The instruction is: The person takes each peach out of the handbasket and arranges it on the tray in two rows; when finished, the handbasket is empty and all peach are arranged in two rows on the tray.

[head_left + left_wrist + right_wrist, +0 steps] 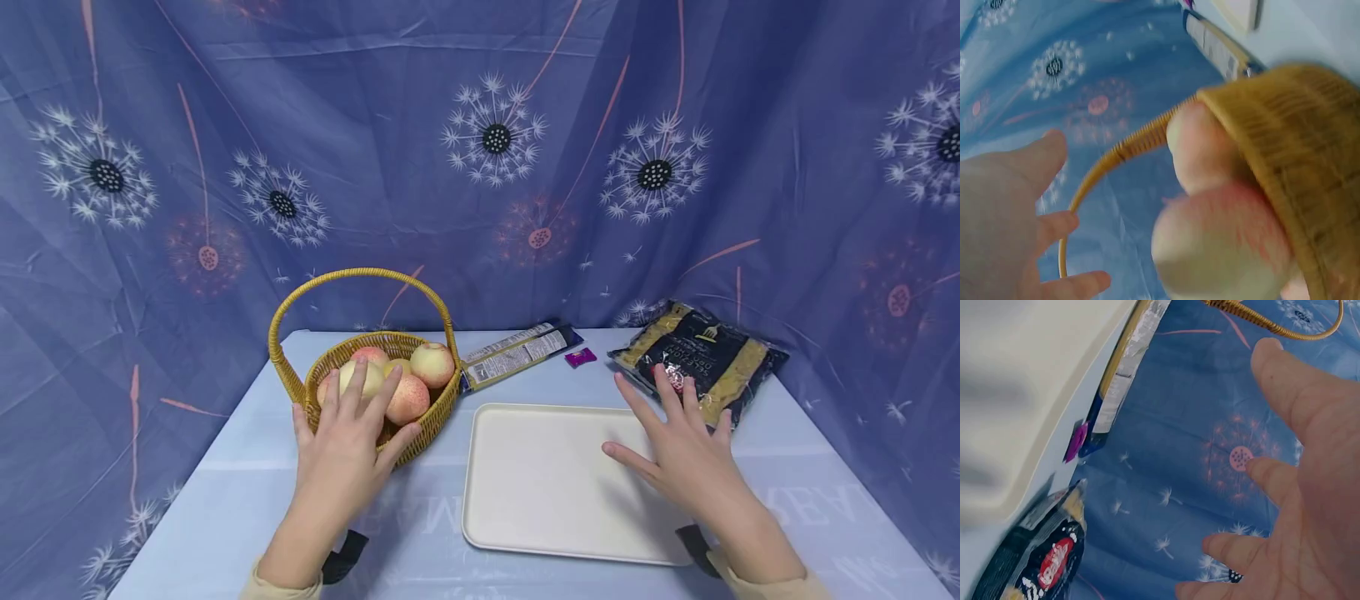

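My left hand (341,454) hovers with spread fingers over the near side of a wicker basket (442,414) that has a tall arched handle. Several peaches (408,398) lie in the basket; the hand covers some of them in the head view. In the left wrist view the fingers stay apart from a nearby peach (1219,244). My right hand (690,454) is also spread, above the right part of a cream rectangular tray (555,483) and just in front of a dark and gold pasta bag (705,350). Neither hand holds anything.
Behind the tray lies a long, narrow printed packet (517,357), its far end near a small purple wrapped sweet (581,357). A blue dandelion-print curtain (480,208) hangs behind and beside the pale blue table (420,550).
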Tool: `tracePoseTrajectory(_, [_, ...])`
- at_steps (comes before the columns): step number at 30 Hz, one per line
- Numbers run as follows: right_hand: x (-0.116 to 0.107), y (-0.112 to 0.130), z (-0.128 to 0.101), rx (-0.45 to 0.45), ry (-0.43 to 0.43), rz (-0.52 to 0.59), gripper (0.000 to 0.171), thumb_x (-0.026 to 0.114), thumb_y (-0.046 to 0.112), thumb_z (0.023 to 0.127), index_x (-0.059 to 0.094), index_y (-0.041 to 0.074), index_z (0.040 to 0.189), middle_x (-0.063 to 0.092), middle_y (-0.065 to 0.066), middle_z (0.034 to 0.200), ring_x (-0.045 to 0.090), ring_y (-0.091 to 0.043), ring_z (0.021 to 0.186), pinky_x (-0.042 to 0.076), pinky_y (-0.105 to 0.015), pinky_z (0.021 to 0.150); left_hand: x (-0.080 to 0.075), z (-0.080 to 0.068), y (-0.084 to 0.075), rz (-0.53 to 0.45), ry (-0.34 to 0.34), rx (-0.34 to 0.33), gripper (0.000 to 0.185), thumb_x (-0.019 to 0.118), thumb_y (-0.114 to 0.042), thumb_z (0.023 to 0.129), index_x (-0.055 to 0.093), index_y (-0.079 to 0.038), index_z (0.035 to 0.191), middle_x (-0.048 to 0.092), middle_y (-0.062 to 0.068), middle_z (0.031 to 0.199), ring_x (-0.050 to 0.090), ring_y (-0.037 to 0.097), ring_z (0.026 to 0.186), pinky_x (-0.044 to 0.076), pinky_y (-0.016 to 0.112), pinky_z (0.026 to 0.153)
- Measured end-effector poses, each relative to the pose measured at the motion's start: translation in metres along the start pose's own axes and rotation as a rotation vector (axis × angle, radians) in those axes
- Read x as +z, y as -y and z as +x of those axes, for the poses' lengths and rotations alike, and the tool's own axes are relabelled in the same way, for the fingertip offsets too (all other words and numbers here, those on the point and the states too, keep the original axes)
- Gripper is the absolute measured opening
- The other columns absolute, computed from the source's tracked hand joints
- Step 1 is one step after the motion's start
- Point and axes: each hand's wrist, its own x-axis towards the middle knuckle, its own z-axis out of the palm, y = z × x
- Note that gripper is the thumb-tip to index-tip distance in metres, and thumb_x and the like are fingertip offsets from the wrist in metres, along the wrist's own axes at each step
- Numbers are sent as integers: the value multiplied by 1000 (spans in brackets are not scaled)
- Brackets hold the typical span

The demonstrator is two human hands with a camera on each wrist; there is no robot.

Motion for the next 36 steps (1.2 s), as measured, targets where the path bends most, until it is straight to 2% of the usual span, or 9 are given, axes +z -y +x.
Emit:
tracePoseTrajectory(5, [0, 9, 8, -51, -10, -9, 90, 63, 71, 99, 16, 44, 171, 14, -25, 178, 18, -61, 159, 12, -97, 114, -14, -3, 23, -46, -119, -18, 71, 73, -50, 101, 44, -35, 164, 38, 19, 171, 41, 52, 150, 30, 91, 111])
tracePoseTrajectory(10, [4, 17, 14, -111, -33, 7, 90, 74, 56, 99, 23, 37, 171, 28, -26, 174, 35, -59, 153, 28, -92, 115, -26, -6, 47, -100, -211, -39, 68, 74, -40, 102, 45, -31, 164, 45, 27, 163, 50, 58, 136, 45, 86, 93])
tracePoseTrajectory(12, [7, 21, 17, -146, -57, 20, 89, 76, 51, 99, 28, 34, 171, 35, -28, 171, 43, -59, 148, 38, -88, 112, -29, -8, 57, -113, -223, -64, 68, 73, -35, 104, 44, -30, 164, 45, 29, 161, 51, 58, 133, 47, 84, 87])
tracePoseTrajectory(16, [12, 31, 23, -196, -73, 72, 84, 78, 47, 99, 34, 30, 169, 44, -28, 165, 56, -56, 137, 56, -77, 98, -33, -13, 77, -153, -231, -136, 66, 70, -27, 106, 42, -25, 166, 46, 31, 157, 50, 58, 133, 46, 85, 88])
tracePoseTrajectory(18, [15, 37, 26, -211, -67, 98, 82, 78, 46, 99, 36, 29, 168, 49, -27, 162, 60, -54, 133, 59, -74, 93, -32, -16, 87, -176, -222, -184, 66, 67, -25, 108, 39, -25, 167, 46, 32, 157, 50, 58, 134, 44, 86, 90])
tracePoseTrajectory(22, [21, 48, 32, -236, -53, 159, 79, 79, 43, 99, 40, 27, 166, 54, -23, 157, 61, -50, 133, 59, -72, 97, -28, -19, 105, -223, -202, -254, 67, 64, -23, 108, 35, -21, 169, 45, 34, 156, 54, 54, 131, 45, 83, 90])
tracePoseTrajectory(31, [36, 78, 49, -265, 56, 318, 76, 77, 42, 101, 40, 29, 166, 56, -12, 156, 63, -39, 134, 59, -66, 103, -3, -20, 134, -332, -80, -323, 72, 66, -25, 108, 30, -13, 169, 51, 36, 151, 66, 59, 119, 65, 65, 82])
tracePoseTrajectory(35, [42, 97, 58, -285, 129, 424, 73, 75, 41, 102, 40, 30, 165, 54, -10, 158, 63, -37, 135, 59, -63, 106, 3, -20, 143, -468, 25, -377, 75, 62, -30, 111, 20, -15, 172, 46, 39, 155, 61, 61, 126, 70, 39, 73])
tracePoseTrajectory(36, [44, 102, 60, -296, 143, 457, 72, 75, 40, 102, 41, 29, 165, 54, -10, 158, 63, -37, 135, 59, -63, 107, 5, -20, 145, -520, 54, -388, 77, 60, -31, 111, 17, -16, 173, 43, 40, 156, 59, 62, 128, 71, 37, 74])
